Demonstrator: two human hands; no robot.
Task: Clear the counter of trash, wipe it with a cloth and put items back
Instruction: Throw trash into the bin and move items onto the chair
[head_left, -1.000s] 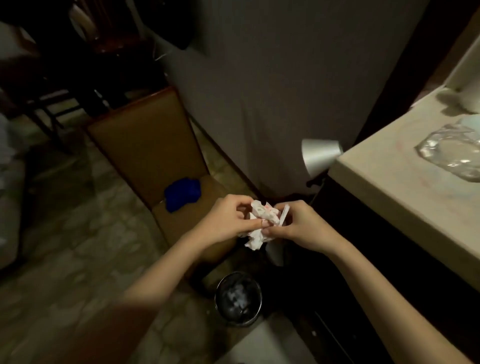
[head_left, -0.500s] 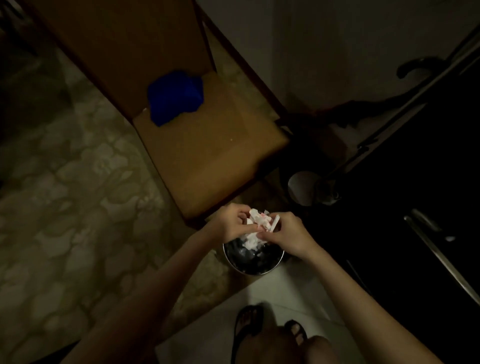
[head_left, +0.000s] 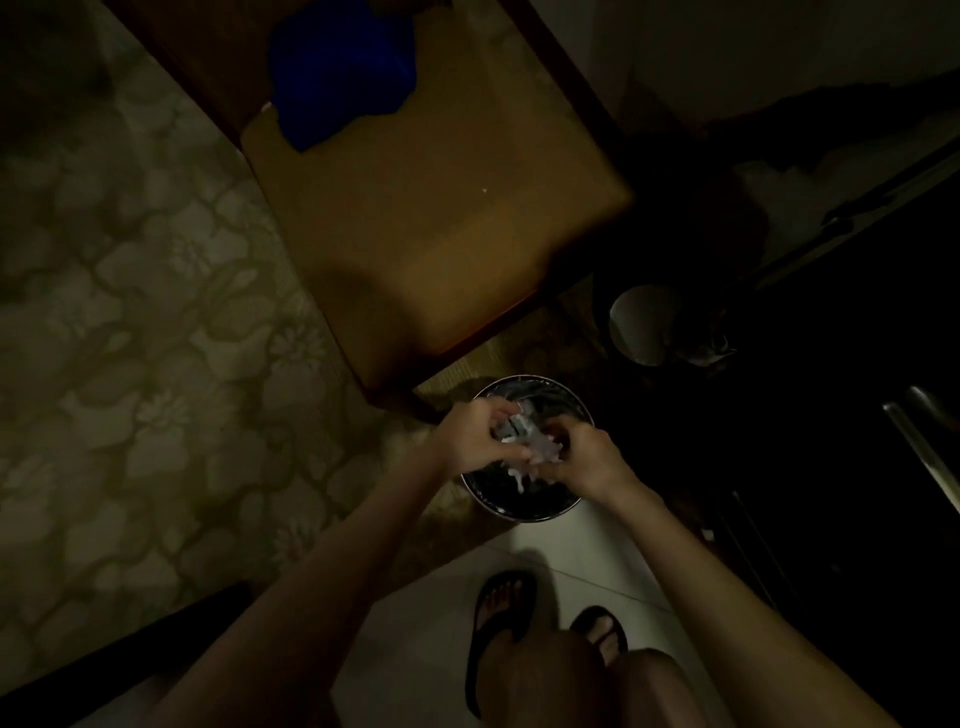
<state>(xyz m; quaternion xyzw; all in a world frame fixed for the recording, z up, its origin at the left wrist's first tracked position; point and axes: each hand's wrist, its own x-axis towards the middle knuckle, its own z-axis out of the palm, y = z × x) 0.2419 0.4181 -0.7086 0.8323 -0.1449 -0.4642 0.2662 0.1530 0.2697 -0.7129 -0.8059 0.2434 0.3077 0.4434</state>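
Head view, dim light. Left hand (head_left: 475, 436) and right hand (head_left: 582, 460), fingers curled, together grip a crumpled wad (head_left: 524, 441) of pale trash directly over the open bin (head_left: 519, 506), which stands on the floor just in front of a chair (head_left: 441, 228). A blue cloth (head_left: 340, 78) lies on the chair seat. No writing is legible on the wad or bin.

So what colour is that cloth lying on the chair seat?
Deep blue. The cloth lies at the back of the tan chair seat, in the head view.
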